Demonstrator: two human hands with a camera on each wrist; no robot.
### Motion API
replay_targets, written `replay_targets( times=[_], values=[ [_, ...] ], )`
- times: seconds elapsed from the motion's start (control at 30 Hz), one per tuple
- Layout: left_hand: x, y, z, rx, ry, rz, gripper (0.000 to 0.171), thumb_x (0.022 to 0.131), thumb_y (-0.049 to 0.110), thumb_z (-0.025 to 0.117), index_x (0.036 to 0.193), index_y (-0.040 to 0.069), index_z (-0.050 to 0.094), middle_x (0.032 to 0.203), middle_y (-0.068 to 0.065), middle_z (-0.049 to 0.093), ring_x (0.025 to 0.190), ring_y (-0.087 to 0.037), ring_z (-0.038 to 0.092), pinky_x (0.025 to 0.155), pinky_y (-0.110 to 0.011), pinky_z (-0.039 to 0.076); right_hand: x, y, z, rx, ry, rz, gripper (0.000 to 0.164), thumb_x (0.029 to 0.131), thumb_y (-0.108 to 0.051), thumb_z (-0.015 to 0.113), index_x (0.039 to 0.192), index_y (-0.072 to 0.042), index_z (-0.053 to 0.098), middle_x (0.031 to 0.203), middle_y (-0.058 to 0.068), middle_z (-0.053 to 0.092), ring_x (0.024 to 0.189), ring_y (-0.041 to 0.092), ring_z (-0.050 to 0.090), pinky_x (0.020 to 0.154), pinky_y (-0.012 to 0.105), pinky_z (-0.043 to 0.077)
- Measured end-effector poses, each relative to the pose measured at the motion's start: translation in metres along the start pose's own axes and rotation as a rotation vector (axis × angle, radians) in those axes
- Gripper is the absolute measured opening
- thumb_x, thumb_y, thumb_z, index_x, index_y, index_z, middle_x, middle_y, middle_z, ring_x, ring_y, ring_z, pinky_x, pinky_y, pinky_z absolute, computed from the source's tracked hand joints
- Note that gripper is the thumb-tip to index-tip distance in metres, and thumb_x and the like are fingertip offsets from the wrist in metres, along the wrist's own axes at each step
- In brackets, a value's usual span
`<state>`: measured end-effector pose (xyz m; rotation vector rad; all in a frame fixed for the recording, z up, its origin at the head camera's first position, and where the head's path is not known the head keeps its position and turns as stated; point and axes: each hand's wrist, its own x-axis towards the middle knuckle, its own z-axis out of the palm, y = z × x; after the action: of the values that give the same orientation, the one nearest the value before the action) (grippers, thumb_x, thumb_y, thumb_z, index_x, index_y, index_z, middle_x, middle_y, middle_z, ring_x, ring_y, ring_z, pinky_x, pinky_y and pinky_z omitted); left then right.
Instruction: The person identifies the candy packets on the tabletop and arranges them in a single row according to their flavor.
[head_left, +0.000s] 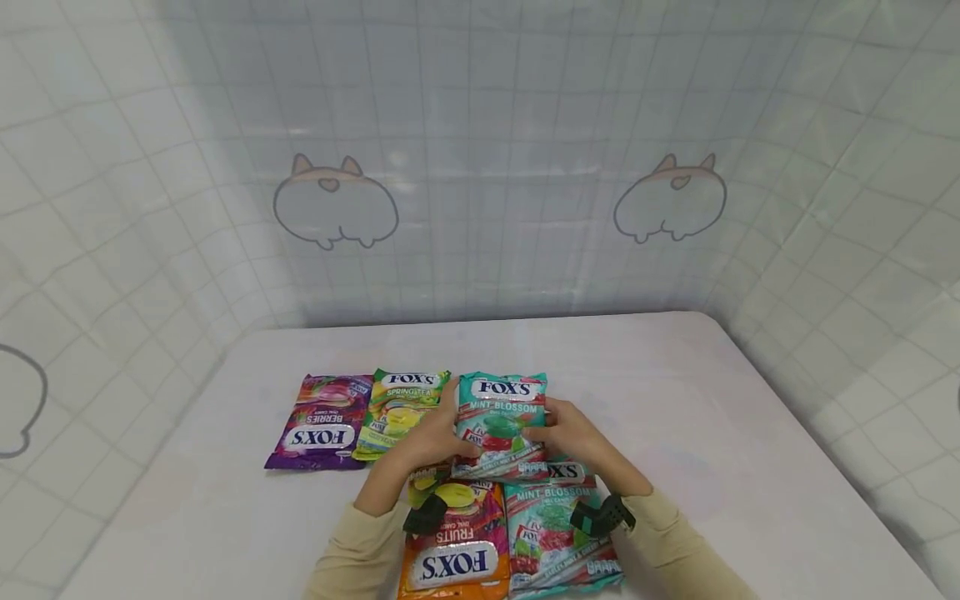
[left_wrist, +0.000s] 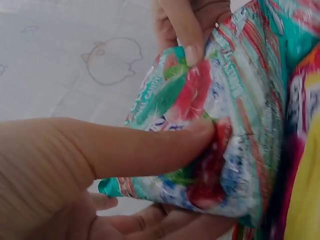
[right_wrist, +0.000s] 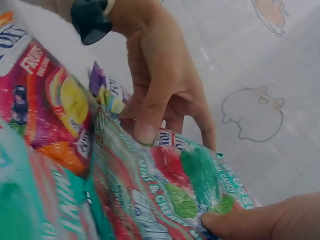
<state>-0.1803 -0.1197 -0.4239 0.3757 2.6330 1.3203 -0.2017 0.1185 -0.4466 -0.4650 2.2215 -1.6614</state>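
Both hands hold one teal Fox's Mint Blossom candy bag [head_left: 501, 408] raised over the other bags. My left hand [head_left: 429, 437] grips its left side, with the thumb [left_wrist: 165, 145] pressed across the printed front and the fingers behind. On the opposite side my right hand [head_left: 576, 433] grips the edge, its thumb [right_wrist: 245, 222] lying on the front. Below the held bag lie a second Mint Blossom bag [head_left: 555, 533] and an orange Fox's Fruits bag [head_left: 457, 533]. Part of a yellowish bag [head_left: 426, 483] shows under the left wrist.
At the left lie a purple Fox's Berries bag [head_left: 322, 421], upside down to the head view, and a green-yellow Spring Tea bag [head_left: 397, 408], side by side. All rest on a pale table [head_left: 675, 375], enclosed by white gridded curtains [head_left: 510, 208] at the back and sides.
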Motion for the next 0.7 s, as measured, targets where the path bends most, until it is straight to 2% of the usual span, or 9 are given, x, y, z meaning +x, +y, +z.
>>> replay_targets(
  times=[0.13,0.23,0.43,0.57,0.7],
  values=[
    [0.004,-0.007,-0.005,0.064,0.046,-0.003,0.11,0.073,0.012,0.085,0.151,-0.003,0.008,0.122,-0.028,0.055,0.104,-0.041,0.058,0.088,-0.054,0.046,0.011,-0.002,-0.005,0.051,-0.092,0.002,0.063,0.091,-0.006,0.066,0.144,0.004,0.034,0.11,0.021,0.065,0.09,0.031,0.068,0.072,0.042,0.057],
    [0.009,-0.013,-0.01,0.125,0.054,-0.038,0.111,0.075,0.018,0.085,0.151,-0.007,0.008,0.123,-0.029,0.055,0.101,-0.041,0.06,0.085,-0.053,0.048,0.022,-0.004,-0.006,0.062,-0.106,0.02,0.071,0.088,-0.002,0.068,0.147,0.003,0.028,0.115,0.022,0.063,0.094,0.031,0.066,0.075,0.042,0.056],
    [0.019,-0.018,-0.019,0.171,0.044,-0.084,0.108,0.079,0.017,0.082,0.151,-0.008,0.005,0.138,-0.032,0.042,0.115,-0.046,0.052,0.092,-0.056,0.044,0.042,-0.005,0.0,0.013,-0.083,0.029,0.075,0.086,0.002,0.068,0.149,0.003,0.025,0.117,0.023,0.061,0.096,0.031,0.065,0.074,0.041,0.056],
    [0.022,-0.019,-0.022,0.207,0.032,-0.115,0.107,0.08,0.018,0.081,0.15,-0.009,0.005,0.142,-0.033,0.038,0.119,-0.048,0.048,0.093,-0.057,0.043,0.049,-0.003,0.003,-0.035,-0.064,0.044,0.077,0.086,0.002,0.069,0.148,0.005,0.024,0.118,0.025,0.06,0.094,0.03,0.066,0.074,0.041,0.056],
    [0.024,-0.018,-0.021,0.223,0.035,-0.129,0.106,0.08,0.018,0.081,0.151,-0.008,0.007,0.144,-0.032,0.036,0.122,-0.048,0.046,0.095,-0.057,0.042,0.053,0.002,0.005,-0.141,-0.003,0.057,0.08,0.084,-0.004,0.073,0.148,0.008,0.025,0.123,0.026,0.057,0.093,0.028,0.065,0.079,0.044,0.054]
  ],
)
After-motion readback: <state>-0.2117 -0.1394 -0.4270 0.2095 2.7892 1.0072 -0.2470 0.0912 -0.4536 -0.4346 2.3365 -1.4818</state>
